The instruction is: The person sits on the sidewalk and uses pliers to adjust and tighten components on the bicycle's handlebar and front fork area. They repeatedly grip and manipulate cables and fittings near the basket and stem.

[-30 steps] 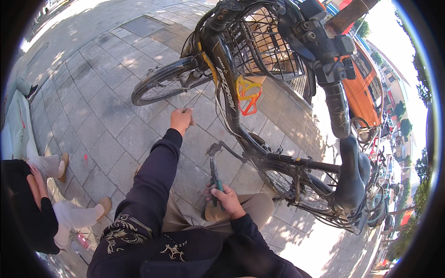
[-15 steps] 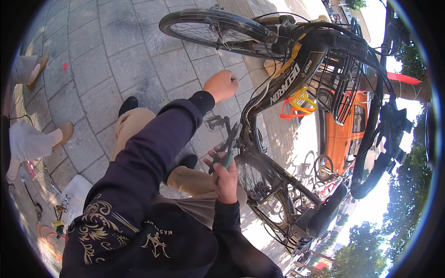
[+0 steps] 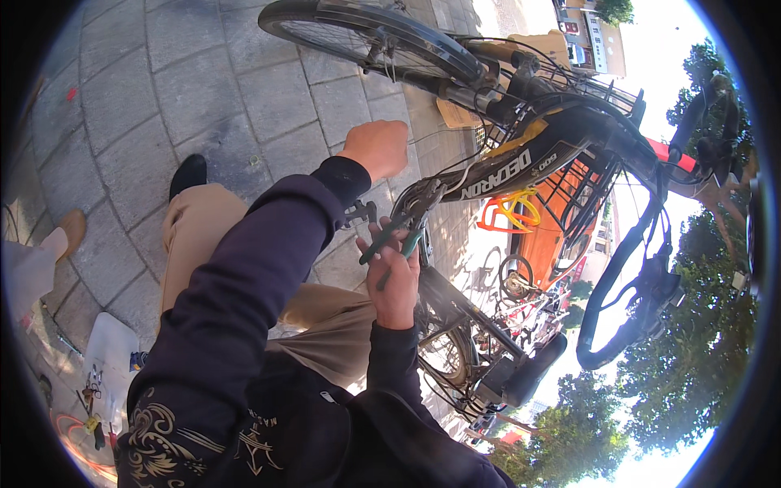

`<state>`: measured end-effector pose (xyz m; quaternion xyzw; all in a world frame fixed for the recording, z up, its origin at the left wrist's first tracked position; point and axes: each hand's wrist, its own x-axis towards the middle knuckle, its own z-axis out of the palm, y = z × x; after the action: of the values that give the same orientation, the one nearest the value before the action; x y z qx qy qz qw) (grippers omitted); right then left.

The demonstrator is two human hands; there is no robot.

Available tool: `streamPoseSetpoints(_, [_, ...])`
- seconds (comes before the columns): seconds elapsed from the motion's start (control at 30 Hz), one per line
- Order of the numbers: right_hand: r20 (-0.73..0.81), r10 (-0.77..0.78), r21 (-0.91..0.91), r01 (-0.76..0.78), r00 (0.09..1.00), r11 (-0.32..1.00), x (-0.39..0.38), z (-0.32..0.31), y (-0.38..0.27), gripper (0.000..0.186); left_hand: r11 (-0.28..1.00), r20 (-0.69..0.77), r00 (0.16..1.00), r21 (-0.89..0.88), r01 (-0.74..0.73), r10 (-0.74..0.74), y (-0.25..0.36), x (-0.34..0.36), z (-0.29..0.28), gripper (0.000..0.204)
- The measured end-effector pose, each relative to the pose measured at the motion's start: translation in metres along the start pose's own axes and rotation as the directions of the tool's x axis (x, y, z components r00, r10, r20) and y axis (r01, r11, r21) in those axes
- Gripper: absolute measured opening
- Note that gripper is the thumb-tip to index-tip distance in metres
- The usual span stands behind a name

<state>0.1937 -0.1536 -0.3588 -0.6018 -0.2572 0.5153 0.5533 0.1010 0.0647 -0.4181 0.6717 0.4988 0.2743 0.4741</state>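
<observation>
My left hand (image 3: 376, 150) is closed in a fist above the paving, beside the lower end of the bicycle frame. Whatever its fingers hold is hidden. In my right hand (image 3: 397, 285), palm up, are green-handled pliers (image 3: 384, 244), their handles spread apart. The pliers' jaws overlap the cables near the crank area of a black bicycle (image 3: 521, 167); I cannot tell if they touch. A pedal (image 3: 358, 213) shows just behind my left sleeve.
The bicycle's front wheel (image 3: 370, 41) lies across the top, its handlebar (image 3: 634, 309) and saddle (image 3: 533, 370) to the right. A yellow and orange bottle cage (image 3: 511, 210) is on the frame. At lower left are a white tray (image 3: 106, 350) with small tools and another person's shoe (image 3: 71, 234).
The view has shifted, so the bicycle and paving sit differently. The pliers' jaws have come up closer to the frame. My left hand stays closed. The other person's legs are less in view.
</observation>
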Motion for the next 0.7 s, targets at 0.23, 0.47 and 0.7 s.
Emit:
streamPoseSetpoints(0.23, [0.001, -0.014, 0.094, 0.014, 1.000, 0.996, 0.074, 0.036, -0.029, 0.037, 0.994, -0.022, 0.995, 0.054, -0.092, 0.093, -0.007, 0.001, -0.015, 0.023])
streamPoseSetpoints(0.47, [0.035, -0.072, 0.032, 0.071, 0.997, 0.997, 0.084, 0.037, -0.047, 0.036, 0.988, -0.003, 0.991, 0.079, -0.131, 0.132, 0.002, -0.001, -0.021, 0.028])
streamPoseSetpoints(0.7, [0.056, 0.023, 0.070, -0.027, 0.998, 0.997, 0.016, -0.007, -0.003, 0.034, 0.978, -0.065, 0.977, 0.065, -0.198, 0.202, -0.009, 0.003, -0.010, 0.031])
